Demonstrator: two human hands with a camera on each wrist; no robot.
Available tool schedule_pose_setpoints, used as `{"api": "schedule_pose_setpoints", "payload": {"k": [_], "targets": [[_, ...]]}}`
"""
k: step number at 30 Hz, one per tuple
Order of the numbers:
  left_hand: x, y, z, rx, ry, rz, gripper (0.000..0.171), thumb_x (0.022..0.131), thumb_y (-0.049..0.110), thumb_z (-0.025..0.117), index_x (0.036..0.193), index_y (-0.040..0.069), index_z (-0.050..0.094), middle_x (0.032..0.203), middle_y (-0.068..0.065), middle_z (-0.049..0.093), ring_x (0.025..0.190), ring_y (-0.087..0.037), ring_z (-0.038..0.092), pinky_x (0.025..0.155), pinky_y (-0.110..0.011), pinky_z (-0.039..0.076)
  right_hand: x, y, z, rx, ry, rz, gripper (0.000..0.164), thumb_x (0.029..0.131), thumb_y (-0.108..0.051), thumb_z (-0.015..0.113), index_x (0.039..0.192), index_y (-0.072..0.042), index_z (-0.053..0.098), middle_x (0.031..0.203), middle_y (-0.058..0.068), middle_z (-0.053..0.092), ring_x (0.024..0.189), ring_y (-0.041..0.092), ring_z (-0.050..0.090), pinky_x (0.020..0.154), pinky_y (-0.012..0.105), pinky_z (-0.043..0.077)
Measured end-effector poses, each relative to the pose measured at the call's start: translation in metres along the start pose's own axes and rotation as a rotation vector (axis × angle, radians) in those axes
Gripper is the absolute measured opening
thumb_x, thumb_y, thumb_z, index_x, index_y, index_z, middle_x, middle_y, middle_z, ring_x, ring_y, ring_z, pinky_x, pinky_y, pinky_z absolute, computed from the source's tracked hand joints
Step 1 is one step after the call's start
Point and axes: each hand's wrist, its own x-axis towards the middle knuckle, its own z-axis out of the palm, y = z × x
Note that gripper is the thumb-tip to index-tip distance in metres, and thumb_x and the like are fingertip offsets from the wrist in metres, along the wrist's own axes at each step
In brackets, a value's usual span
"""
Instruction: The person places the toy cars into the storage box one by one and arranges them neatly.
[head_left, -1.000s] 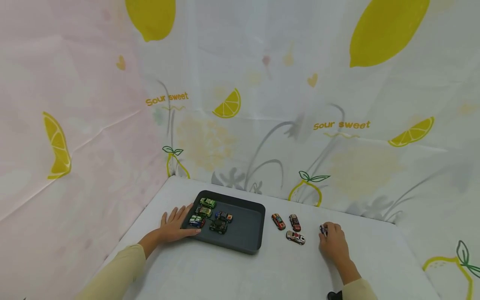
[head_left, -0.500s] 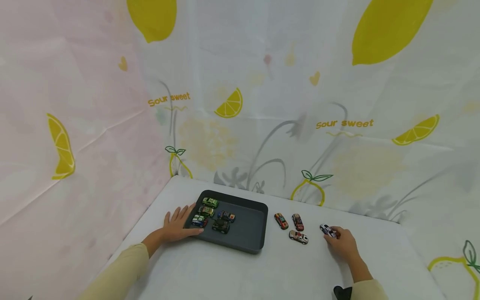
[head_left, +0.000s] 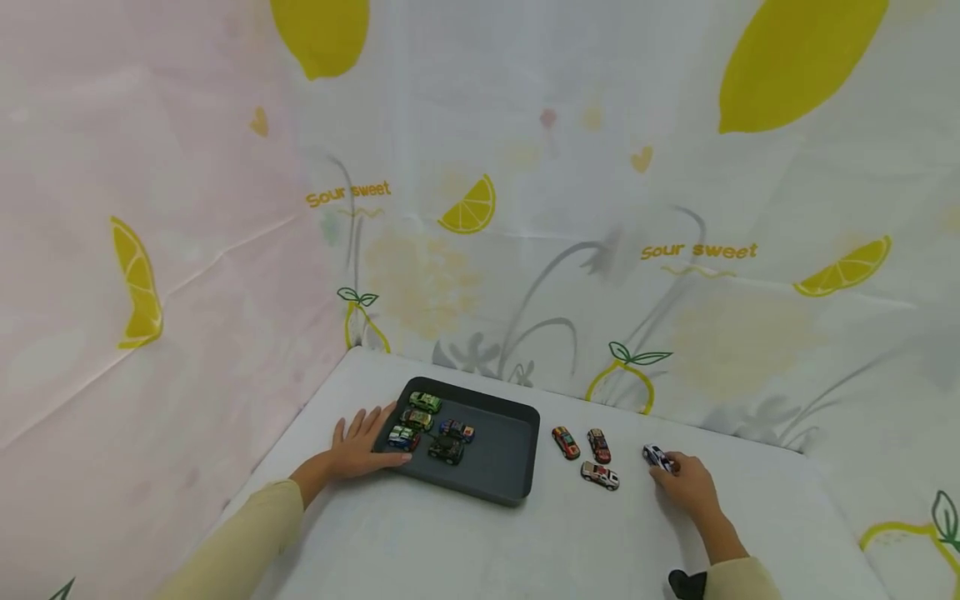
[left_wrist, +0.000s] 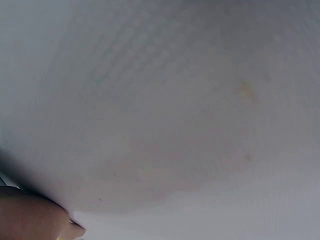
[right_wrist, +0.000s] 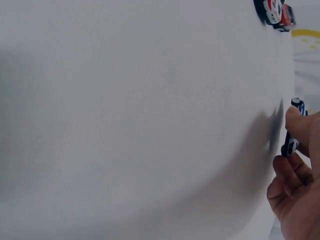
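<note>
Between the thumb and fingers of my right hand (head_left: 692, 483) a small white and dark toy car (head_left: 654, 455) is pinched, at the right of the table. The right wrist view has the same toy car (right_wrist: 297, 103) in the grip at its right edge. My left hand (head_left: 358, 450) is spread with straight fingers against the left side of a dark grey tray (head_left: 495, 471); the thumb lies at its front rim. Inside the tray, on its left half, stand several toy cars, among them a green one (head_left: 425, 402) and a black one (head_left: 446, 450).
Three toy cars stand on the white table (head_left: 480, 542) between the tray and my right hand: a red and orange one (head_left: 566, 443), a dark red one (head_left: 599, 446) and a white one (head_left: 600, 476). A lemon-print cloth wall (head_left: 525, 275) rises behind the table.
My right hand has turned and drawn back to the right, so more of the pinched toy car shows. The head view has shifted slightly. My left hand stays at the tray.
</note>
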Motion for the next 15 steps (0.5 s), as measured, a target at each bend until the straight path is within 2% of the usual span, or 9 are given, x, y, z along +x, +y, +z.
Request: {"api": "schedule_pose_setpoints", "payload": {"k": [4, 9, 15], "targets": [[0.004, -0.002, 0.002, 0.047, -0.003, -0.009, 0.113, 0.078, 0.08, 0.057, 0.16, 0.023, 0.004, 0.165, -0.022, 0.008, 0.151, -0.048, -0.003, 0.113, -0.068, -0.013, -0.001, -0.004, 0.0, -0.001, 0.052, -0.007, 0.046, 0.089, -0.017, 0.065, 0.123, 0.014, 0.058, 0.099, 0.026, 0.059, 0.085, 0.032, 0.055, 0.072, 0.043, 0.045], [0.007, -0.002, 0.001, 0.037, 0.002, -0.009, 0.113, 0.078, 0.078, 0.059, 0.16, 0.021, 0.007, 0.165, -0.023, 0.008, 0.15, -0.049, -0.002, 0.113, -0.069, -0.013, 0.001, -0.013, -0.001, 0.037, 0.101, -0.04, 0.041, 0.09, -0.012, 0.064, 0.121, 0.013, 0.059, 0.099, 0.027, 0.057, 0.083, 0.031, 0.054, 0.067, 0.035, 0.042], [0.006, 0.001, -0.003, 0.034, -0.016, -0.013, 0.113, 0.078, 0.077, 0.059, 0.16, 0.019, 0.006, 0.164, -0.026, 0.007, 0.149, -0.05, -0.003, 0.112, -0.07, -0.013, 0.005, -0.024, -0.002, 0.06, 0.125, -0.099, 0.037, 0.09, -0.01, 0.065, 0.119, 0.013, 0.061, 0.097, 0.027, 0.058, 0.08, 0.03, 0.055, 0.066, 0.033, 0.042]]}}
